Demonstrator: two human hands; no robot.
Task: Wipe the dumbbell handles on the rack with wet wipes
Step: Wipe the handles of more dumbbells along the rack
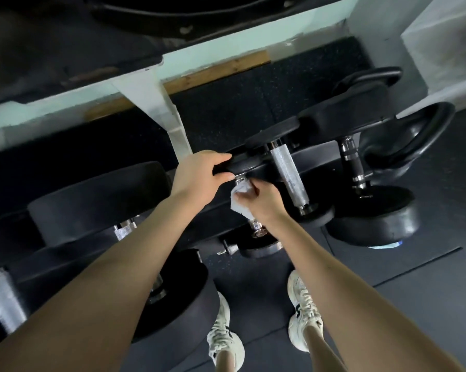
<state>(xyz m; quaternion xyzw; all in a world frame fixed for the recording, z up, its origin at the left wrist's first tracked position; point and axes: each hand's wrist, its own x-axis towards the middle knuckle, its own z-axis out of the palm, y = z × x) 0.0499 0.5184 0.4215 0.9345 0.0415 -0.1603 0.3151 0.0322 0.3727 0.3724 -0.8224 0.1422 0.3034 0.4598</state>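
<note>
- The left grip (199, 175) curls tight round the far black end of a small dumbbell (258, 247) on the rack (317, 165).
- The right grip (262, 201) squeezes a white wet wipe (239, 201) round that dumbbell's shiny handle (256, 226).

A crumpled white wet wipe (239, 201) wraps the chrome handle (256, 226) of a black-headed dumbbell (258, 248) at frame centre, lying across the dark rack (320, 161).
</note>
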